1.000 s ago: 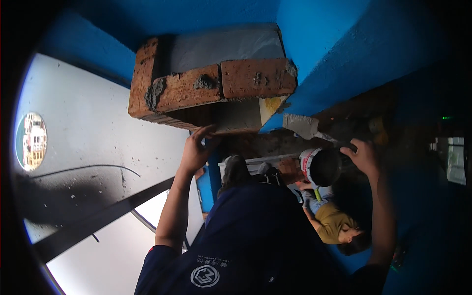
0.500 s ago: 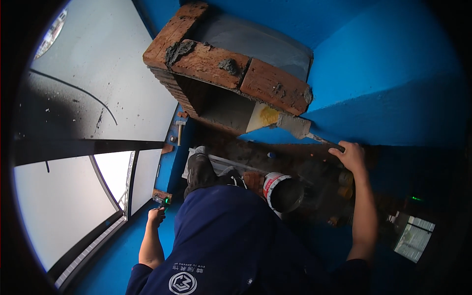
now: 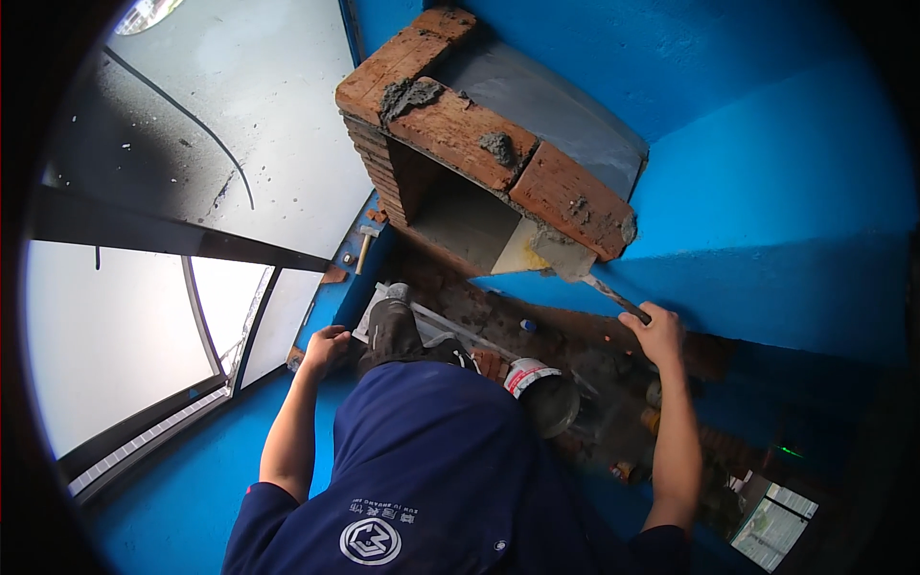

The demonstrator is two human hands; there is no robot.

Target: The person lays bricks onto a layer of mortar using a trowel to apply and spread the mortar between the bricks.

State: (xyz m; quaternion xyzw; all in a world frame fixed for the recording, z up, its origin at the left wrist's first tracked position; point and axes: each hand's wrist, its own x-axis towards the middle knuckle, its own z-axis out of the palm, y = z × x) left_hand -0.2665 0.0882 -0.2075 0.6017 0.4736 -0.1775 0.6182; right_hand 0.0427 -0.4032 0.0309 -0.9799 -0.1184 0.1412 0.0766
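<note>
My right hand point(image 3: 654, 335) is closed on the handle of a metal trowel point(image 3: 613, 296). Its mortar-coated blade point(image 3: 565, 251) lies at the lower edge of a red brick point(image 3: 570, 196), beside a pale panel point(image 3: 510, 251) with a yellow patch. That brick forms part of the rim of a brick box point(image 3: 450, 136) against the blue wall, with lumps of grey mortar on top and a grey slab behind. My left hand point(image 3: 328, 347) has its fingers curled at the blue ledge point(image 3: 340, 303) on the left; whatever it grips is too small to make out.
A hammer point(image 3: 366, 247) lies on the ledge beside white window panels point(image 3: 120, 335). Below the brick box are my feet point(image 3: 393, 302), a pale plank, a bucket point(image 3: 546, 402) of dark material and bricks. Blue walls point(image 3: 767, 192) rise on the right.
My left hand has left the brick box for the ledge at lower left. The trowel blade has come against the brick rim. The view has turned, and the person in yellow is out of sight.
</note>
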